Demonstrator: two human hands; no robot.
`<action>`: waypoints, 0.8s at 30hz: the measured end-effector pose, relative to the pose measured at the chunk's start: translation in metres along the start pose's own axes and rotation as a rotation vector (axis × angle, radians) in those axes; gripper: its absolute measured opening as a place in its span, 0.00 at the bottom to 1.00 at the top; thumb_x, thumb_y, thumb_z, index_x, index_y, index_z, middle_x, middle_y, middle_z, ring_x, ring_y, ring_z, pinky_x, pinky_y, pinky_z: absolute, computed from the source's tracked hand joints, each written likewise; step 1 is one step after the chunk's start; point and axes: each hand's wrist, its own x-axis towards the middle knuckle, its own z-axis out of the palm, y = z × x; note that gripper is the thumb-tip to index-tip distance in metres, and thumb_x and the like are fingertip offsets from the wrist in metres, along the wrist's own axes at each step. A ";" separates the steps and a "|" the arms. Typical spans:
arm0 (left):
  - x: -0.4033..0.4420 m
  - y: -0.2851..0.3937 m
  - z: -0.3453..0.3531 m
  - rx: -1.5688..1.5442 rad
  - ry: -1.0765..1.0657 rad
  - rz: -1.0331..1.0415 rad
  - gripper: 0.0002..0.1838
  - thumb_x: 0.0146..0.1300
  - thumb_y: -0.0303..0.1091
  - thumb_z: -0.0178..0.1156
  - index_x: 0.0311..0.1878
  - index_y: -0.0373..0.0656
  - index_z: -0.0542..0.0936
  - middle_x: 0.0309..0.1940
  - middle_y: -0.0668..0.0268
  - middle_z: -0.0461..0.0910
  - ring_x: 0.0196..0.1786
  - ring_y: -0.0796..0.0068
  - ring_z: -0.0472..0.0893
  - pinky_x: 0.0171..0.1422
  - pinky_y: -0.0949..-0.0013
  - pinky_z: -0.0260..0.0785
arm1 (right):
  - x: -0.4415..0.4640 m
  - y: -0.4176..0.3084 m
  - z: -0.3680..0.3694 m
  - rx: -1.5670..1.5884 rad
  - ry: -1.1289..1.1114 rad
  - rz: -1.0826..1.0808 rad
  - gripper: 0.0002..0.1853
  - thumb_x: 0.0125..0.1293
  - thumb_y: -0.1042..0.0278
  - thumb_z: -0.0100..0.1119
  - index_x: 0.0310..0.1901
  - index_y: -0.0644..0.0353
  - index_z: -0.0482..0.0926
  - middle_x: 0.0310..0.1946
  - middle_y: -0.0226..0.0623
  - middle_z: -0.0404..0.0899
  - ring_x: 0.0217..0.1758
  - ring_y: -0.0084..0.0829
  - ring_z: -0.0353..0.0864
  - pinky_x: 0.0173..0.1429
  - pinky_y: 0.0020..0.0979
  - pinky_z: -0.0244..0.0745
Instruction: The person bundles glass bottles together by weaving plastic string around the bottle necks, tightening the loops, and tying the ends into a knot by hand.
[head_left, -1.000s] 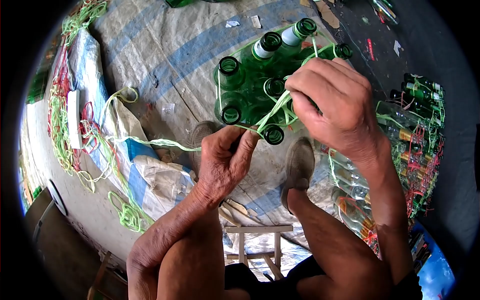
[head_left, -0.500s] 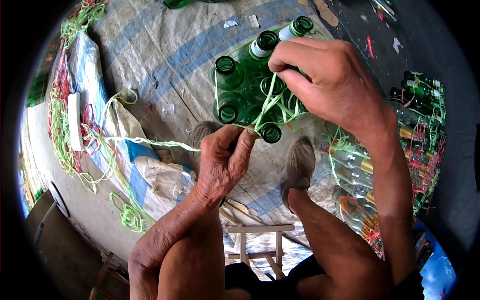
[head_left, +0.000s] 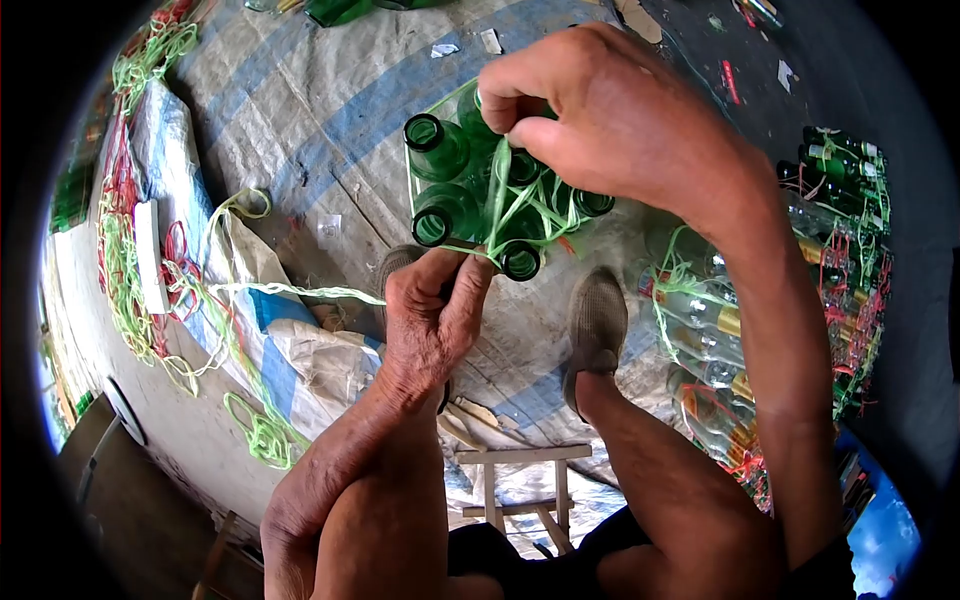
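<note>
A cluster of green glass bottles (head_left: pixel 447 208) stands upright on the ground sheet, bound with pale green plastic twine (head_left: pixel 497 190). My right hand (head_left: pixel 610 115) is over the far side of the cluster, thumb and fingers pinched on the twine, which is pulled taut towards me. At the near edge my left hand (head_left: pixel 437 305) grips the twine low beside the bottle necks, closed between thumb and fingers. A loose length of twine (head_left: pixel 300 290) runs from the left hand out to the left. Some of the bottles are hidden under my right hand.
Bundles of clear and green bottles (head_left: pixel 710 320) lie to the right, tied with red and green string. Hanks of red and green twine (head_left: pixel 125 240) hang on the left. A wooden stool (head_left: pixel 525 453) stands between my legs, near my shoes (head_left: pixel 598 320).
My right hand has moved left and up, drawing the twine across the bottles. The cluster shifts slightly left in view. My left hand keeps its grip at the near edge.
</note>
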 end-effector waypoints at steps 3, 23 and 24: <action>0.000 0.009 0.000 0.008 0.000 -0.023 0.13 0.79 0.28 0.62 0.35 0.32 0.81 0.24 0.77 0.74 0.30 0.88 0.67 0.32 0.76 0.61 | 0.005 0.011 0.010 -0.054 0.018 -0.009 0.05 0.56 0.76 0.64 0.35 0.64 0.79 0.27 0.48 0.80 0.37 0.50 0.84 0.44 0.47 0.75; -0.003 0.027 -0.024 0.245 -0.048 0.025 0.10 0.77 0.28 0.64 0.38 0.31 0.82 0.23 0.71 0.72 0.30 0.84 0.67 0.33 0.73 0.63 | -0.065 -0.036 0.032 -0.003 0.359 0.026 0.20 0.55 0.74 0.77 0.50 0.64 0.84 0.43 0.40 0.81 0.44 0.43 0.84 0.48 0.41 0.81; -0.002 0.032 -0.024 0.270 -0.048 0.038 0.10 0.77 0.28 0.64 0.38 0.31 0.81 0.23 0.70 0.72 0.30 0.84 0.67 0.33 0.73 0.63 | -0.069 -0.042 0.036 -0.012 0.337 0.059 0.25 0.51 0.70 0.81 0.51 0.62 0.84 0.45 0.38 0.79 0.46 0.42 0.82 0.51 0.41 0.78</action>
